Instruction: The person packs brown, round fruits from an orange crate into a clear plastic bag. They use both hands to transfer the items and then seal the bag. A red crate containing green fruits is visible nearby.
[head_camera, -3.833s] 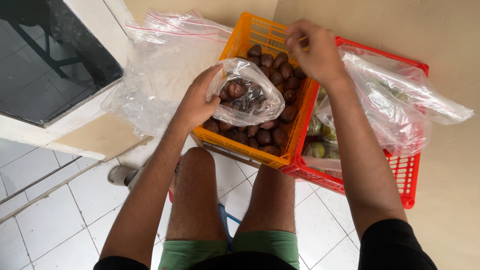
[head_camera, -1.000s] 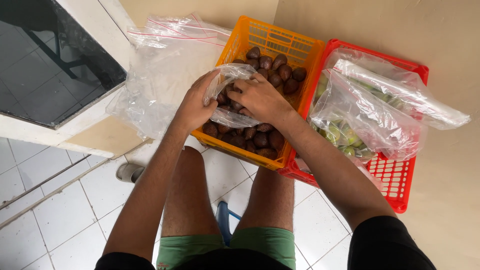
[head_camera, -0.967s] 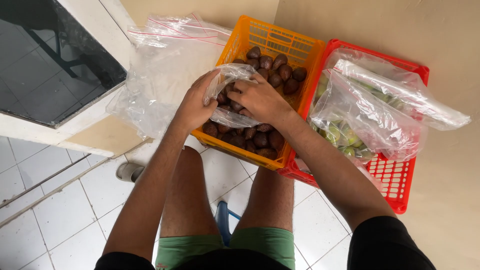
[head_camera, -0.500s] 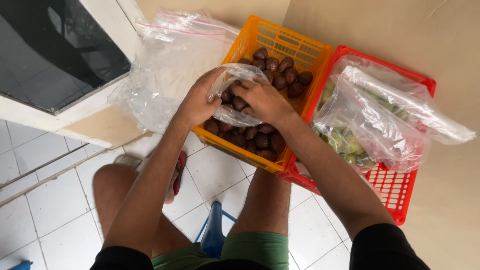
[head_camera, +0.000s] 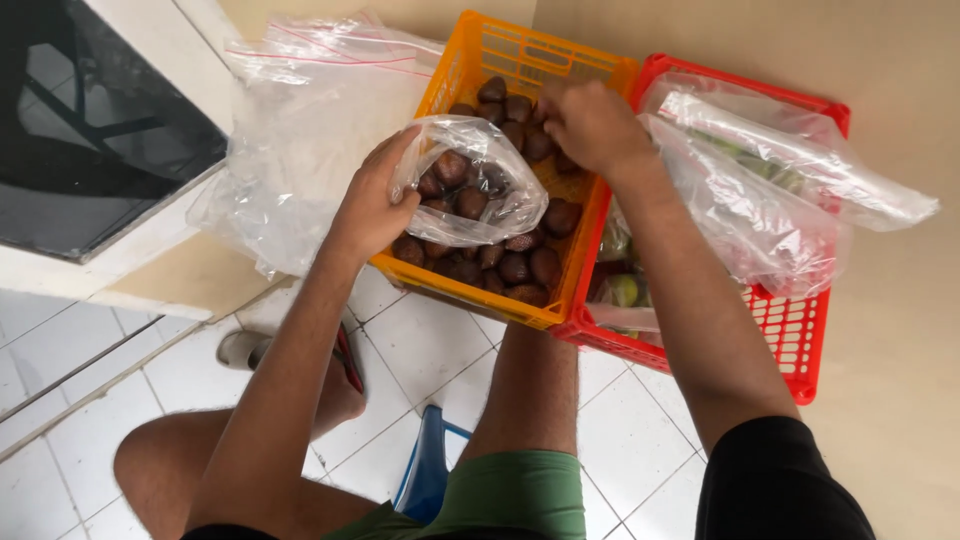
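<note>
The left hand (head_camera: 372, 205) grips the rim of a clear plastic bag (head_camera: 470, 180), fingers curled over its left edge, holding its mouth open above the orange crate (head_camera: 560, 75). The bag is partly filled with brown scaly fruits (head_camera: 455, 170) and sags against the loose fruit beneath it. The right hand (head_camera: 590, 125) reaches into the far right corner of the same crate, fingers bent down among the fruit piled there — whether it has closed on one I cannot tell, as the fingertips are hidden behind the knuckles.

The orange crate sits on the white tiled floor (head_camera: 430, 340), its near rim just above the person's knees and its right wall pressed against a red crate (head_camera: 800, 330). There is no gap between the two. The red crate holds clear bags (head_camera: 770, 200) of greenish produce that spill over its right rim.

To the left of the orange crate a heap of empty clear plastic bags (head_camera: 300, 140) lies against the wall, touching the crate's left side. Open tile shows only in front of the crates, between the legs, where a blue stool (head_camera: 425, 470) edge shows, and to the left — near a sandal (head_camera: 250, 348) on the left foot. A dark glass panel (head_camera: 90, 130) fills the upper left corner.
</note>
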